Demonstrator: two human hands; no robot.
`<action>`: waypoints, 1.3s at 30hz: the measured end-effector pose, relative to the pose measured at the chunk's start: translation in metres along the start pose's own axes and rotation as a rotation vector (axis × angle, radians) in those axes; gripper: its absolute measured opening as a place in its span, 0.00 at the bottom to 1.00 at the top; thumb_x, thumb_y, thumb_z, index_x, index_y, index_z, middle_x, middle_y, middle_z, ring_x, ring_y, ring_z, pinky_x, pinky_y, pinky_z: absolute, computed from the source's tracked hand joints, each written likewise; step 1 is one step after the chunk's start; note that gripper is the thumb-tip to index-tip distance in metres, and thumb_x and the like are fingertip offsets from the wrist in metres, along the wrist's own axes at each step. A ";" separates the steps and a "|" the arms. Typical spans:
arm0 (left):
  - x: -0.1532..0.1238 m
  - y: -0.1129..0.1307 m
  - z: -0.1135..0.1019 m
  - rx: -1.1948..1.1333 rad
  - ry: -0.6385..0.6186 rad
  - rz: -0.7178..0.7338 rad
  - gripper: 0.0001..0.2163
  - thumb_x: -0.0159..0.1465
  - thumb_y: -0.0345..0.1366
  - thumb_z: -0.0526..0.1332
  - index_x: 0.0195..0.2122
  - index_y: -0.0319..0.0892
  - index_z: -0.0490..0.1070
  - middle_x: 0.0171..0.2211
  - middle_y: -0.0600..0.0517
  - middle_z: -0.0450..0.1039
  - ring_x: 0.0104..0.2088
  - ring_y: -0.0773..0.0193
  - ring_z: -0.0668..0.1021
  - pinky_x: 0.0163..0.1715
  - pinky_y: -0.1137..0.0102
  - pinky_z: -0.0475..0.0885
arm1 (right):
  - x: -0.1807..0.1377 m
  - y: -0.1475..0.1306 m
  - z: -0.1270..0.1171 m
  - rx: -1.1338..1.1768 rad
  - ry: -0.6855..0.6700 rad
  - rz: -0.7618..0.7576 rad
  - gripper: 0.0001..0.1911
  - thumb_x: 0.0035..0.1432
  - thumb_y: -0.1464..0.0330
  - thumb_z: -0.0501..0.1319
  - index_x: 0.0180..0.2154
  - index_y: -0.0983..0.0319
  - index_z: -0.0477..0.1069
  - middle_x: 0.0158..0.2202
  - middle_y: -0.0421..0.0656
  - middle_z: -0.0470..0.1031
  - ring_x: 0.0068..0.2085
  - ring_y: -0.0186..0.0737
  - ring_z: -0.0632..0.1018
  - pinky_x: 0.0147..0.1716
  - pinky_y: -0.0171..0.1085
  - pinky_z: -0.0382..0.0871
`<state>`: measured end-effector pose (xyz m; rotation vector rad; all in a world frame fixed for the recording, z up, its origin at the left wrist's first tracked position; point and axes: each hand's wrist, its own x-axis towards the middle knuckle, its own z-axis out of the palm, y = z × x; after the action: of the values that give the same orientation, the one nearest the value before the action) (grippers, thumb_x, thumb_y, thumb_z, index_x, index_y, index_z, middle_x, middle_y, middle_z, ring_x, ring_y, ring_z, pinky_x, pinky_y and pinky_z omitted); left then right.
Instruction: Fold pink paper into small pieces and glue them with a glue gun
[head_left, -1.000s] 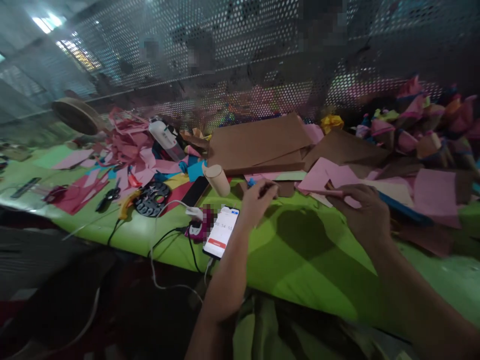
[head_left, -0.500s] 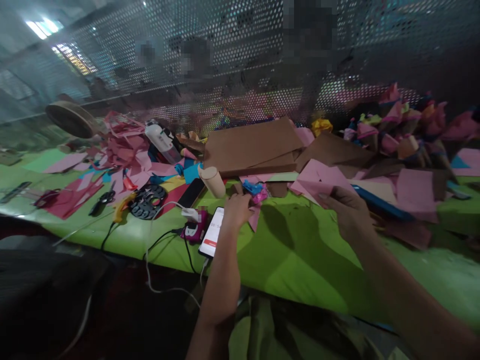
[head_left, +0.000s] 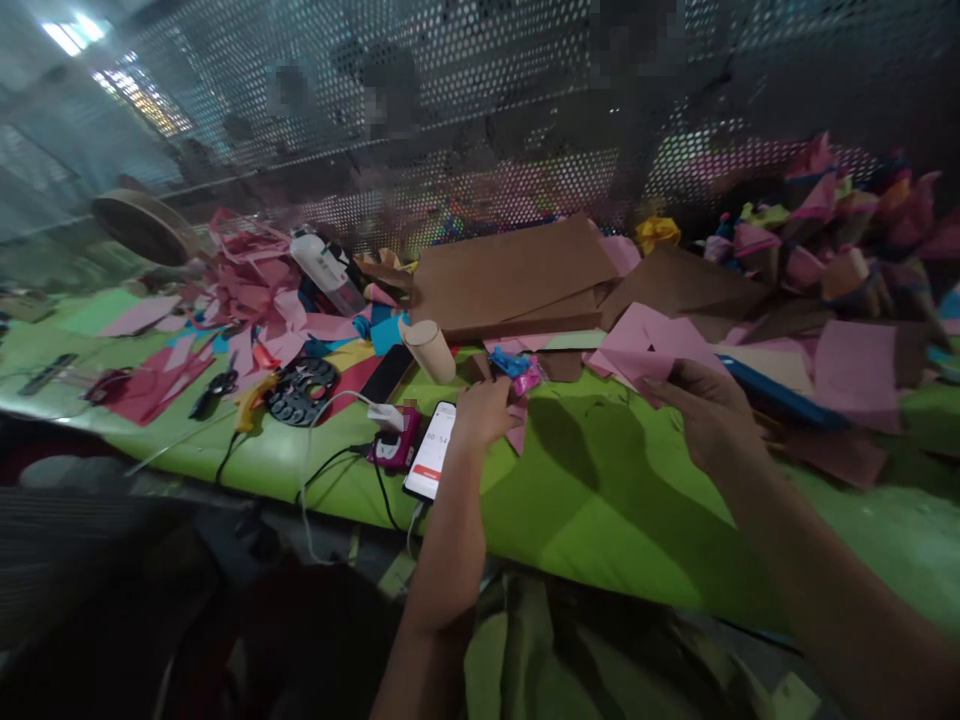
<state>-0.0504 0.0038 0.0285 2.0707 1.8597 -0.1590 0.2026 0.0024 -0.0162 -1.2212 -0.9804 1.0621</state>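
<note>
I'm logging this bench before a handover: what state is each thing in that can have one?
Lit phone: screen on, partly covered
Black phone: screen dark
Tube: standing on end
White bottle: tilted
Purple power block: white plug inserted
Yellow tool: lying down, cord attached
Brown sheets: stacked
Left hand: fingers bent, grip hidden
Right hand: fingers at pink paper, grip unclear

My green-covered table [head_left: 570,510] runs across mid-frame, bearing red paper sheets [head_left: 159,388] at left, a beige tube [head_left: 430,354] and blue-and-pink bundle [head_left: 511,362] near centre, a lit smartphone [head_left: 429,462] below them.
</note>
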 end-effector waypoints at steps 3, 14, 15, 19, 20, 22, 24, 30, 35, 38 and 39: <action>0.000 -0.001 0.001 -0.009 0.003 0.015 0.19 0.62 0.38 0.69 0.53 0.42 0.70 0.53 0.42 0.79 0.55 0.47 0.79 0.53 0.59 0.70 | 0.000 -0.001 0.000 0.019 -0.003 0.001 0.12 0.37 0.64 0.74 0.28 0.59 0.81 0.27 0.39 0.78 0.31 0.38 0.73 0.31 0.37 0.66; -0.001 -0.002 0.004 -0.052 0.019 0.059 0.20 0.63 0.32 0.66 0.56 0.42 0.68 0.51 0.42 0.79 0.55 0.47 0.79 0.51 0.60 0.71 | -0.001 0.000 0.000 0.015 -0.037 0.005 0.16 0.38 0.62 0.76 0.32 0.59 0.81 0.29 0.41 0.80 0.34 0.41 0.75 0.35 0.40 0.68; -0.001 -0.003 0.004 -0.055 0.023 0.056 0.21 0.62 0.33 0.67 0.56 0.42 0.68 0.53 0.41 0.78 0.55 0.47 0.79 0.51 0.60 0.71 | 0.000 0.000 0.000 0.015 -0.038 0.004 0.16 0.38 0.62 0.76 0.32 0.59 0.81 0.30 0.41 0.80 0.34 0.41 0.75 0.36 0.40 0.68; -0.001 -0.003 0.003 -0.038 -0.003 0.044 0.24 0.61 0.38 0.69 0.57 0.41 0.68 0.52 0.40 0.78 0.55 0.46 0.78 0.51 0.60 0.72 | 0.000 0.001 0.000 0.010 -0.037 0.014 0.17 0.36 0.61 0.77 0.32 0.58 0.81 0.30 0.41 0.80 0.33 0.40 0.74 0.34 0.39 0.67; -0.002 -0.002 0.002 -0.028 -0.011 0.052 0.24 0.61 0.38 0.69 0.57 0.41 0.68 0.51 0.40 0.78 0.55 0.46 0.79 0.51 0.60 0.72 | 0.000 0.001 0.000 0.006 -0.034 0.014 0.17 0.36 0.61 0.76 0.32 0.59 0.80 0.29 0.41 0.79 0.33 0.39 0.74 0.33 0.39 0.67; -0.003 0.001 0.001 -0.016 -0.018 0.075 0.23 0.62 0.36 0.68 0.57 0.41 0.68 0.51 0.41 0.79 0.55 0.46 0.79 0.51 0.60 0.72 | 0.000 0.001 -0.001 -0.003 -0.033 0.002 0.16 0.37 0.62 0.76 0.30 0.59 0.80 0.28 0.40 0.78 0.32 0.38 0.73 0.32 0.38 0.66; -0.005 0.004 0.001 -0.020 -0.030 0.094 0.22 0.62 0.34 0.68 0.57 0.42 0.67 0.51 0.41 0.79 0.54 0.47 0.79 0.51 0.61 0.72 | -0.001 0.001 -0.001 -0.005 -0.035 -0.008 0.14 0.39 0.62 0.76 0.30 0.60 0.80 0.27 0.40 0.78 0.31 0.38 0.73 0.32 0.38 0.65; -0.005 0.007 0.004 -0.012 -0.013 0.108 0.24 0.62 0.36 0.69 0.58 0.42 0.67 0.54 0.41 0.77 0.57 0.47 0.78 0.52 0.60 0.73 | -0.001 0.003 -0.002 0.031 -0.013 0.034 0.14 0.37 0.66 0.75 0.32 0.59 0.83 0.30 0.40 0.80 0.33 0.38 0.74 0.33 0.38 0.68; -0.005 0.010 0.008 -0.003 0.005 0.137 0.26 0.62 0.35 0.69 0.60 0.42 0.65 0.55 0.41 0.76 0.57 0.47 0.78 0.54 0.59 0.73 | 0.000 0.005 -0.002 0.024 -0.023 0.037 0.14 0.37 0.65 0.76 0.32 0.57 0.84 0.31 0.40 0.81 0.33 0.38 0.74 0.33 0.37 0.67; -0.006 0.016 0.012 -0.007 0.001 0.185 0.26 0.63 0.31 0.67 0.63 0.42 0.63 0.57 0.40 0.75 0.59 0.48 0.77 0.57 0.57 0.72 | 0.000 0.005 -0.003 0.024 -0.034 0.033 0.15 0.37 0.64 0.76 0.32 0.57 0.83 0.31 0.40 0.81 0.34 0.39 0.75 0.33 0.38 0.68; -0.006 0.018 0.013 -0.011 0.001 0.199 0.26 0.65 0.30 0.65 0.63 0.42 0.63 0.58 0.40 0.75 0.60 0.48 0.76 0.58 0.56 0.71 | -0.001 0.005 -0.002 0.019 -0.038 0.029 0.15 0.37 0.63 0.76 0.32 0.57 0.83 0.31 0.40 0.81 0.33 0.39 0.75 0.33 0.38 0.68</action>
<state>-0.0320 -0.0077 0.0211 2.2318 1.6383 -0.0969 0.2044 0.0014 -0.0215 -1.2070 -0.9828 1.1189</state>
